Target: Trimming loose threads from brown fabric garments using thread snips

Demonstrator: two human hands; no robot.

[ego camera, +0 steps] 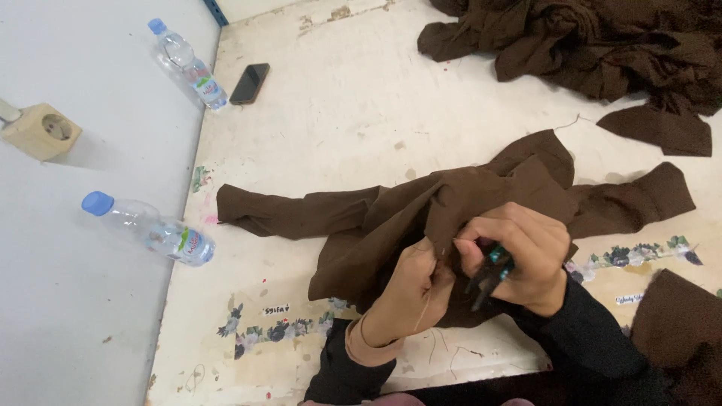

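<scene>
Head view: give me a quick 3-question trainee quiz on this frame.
1. True or false: both hands grip the brown garment.
2. What does the right hand hold besides cloth?
A. small dark-handled snips
B. a phone
C. a bottle
3. How many plastic bottles lie to the left?

Key:
1. True; the left hand pinches a fold.
2. A, the snips.
3. Two: the far bottle beside a phone, and the near bottle.

Small dark tool (pixel 490 272) in right hand (pixel 526 256): mostly covered by fingers, type unclear. Left hand (pixel 410 293) fingertips buried in the brown garment (pixel 391 218) fold. Brown fabric pile (pixel 602 45) cut off at top and right edges; another piece (pixel 677 323) clipped at the right.
</scene>
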